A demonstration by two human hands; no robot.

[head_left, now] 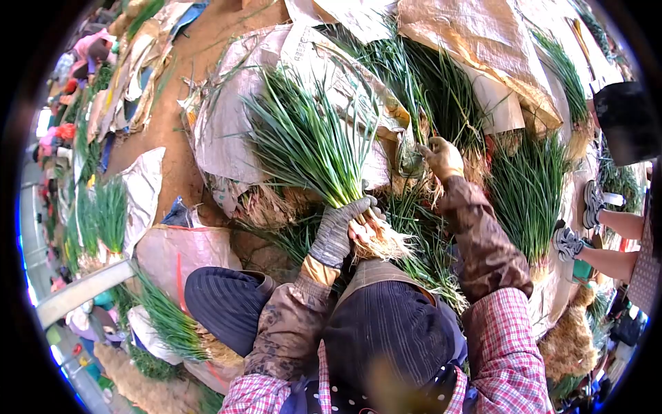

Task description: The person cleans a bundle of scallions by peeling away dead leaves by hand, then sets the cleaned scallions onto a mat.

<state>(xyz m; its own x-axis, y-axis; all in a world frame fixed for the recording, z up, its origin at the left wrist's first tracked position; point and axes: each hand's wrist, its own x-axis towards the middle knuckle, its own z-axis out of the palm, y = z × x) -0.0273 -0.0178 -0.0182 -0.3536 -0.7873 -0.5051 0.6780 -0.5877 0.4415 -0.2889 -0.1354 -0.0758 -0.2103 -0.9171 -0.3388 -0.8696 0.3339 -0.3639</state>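
In my left hand (341,226), wearing a grey glove, is a thick bunch of green onions (310,148). Its long green leaves fan up and to the left, and its pale roots hang out below the fingers at the right. My right hand (443,159), in a tan glove, is up at the right beside a pile of green onions (448,86) partly covered by sacking. Its fingers are curled close to some stalks; what they grip is too small to make out. More loose green onions (420,228) lie below, between my arms.
A pale woven sack (238,131) lies behind the bunch, with roots showing under its edge. Another large bunch (527,186) stands at the right, near a person's sneakers (569,243). More green onions (165,314) rest on sacks at the lower left, beside my knee (227,303).
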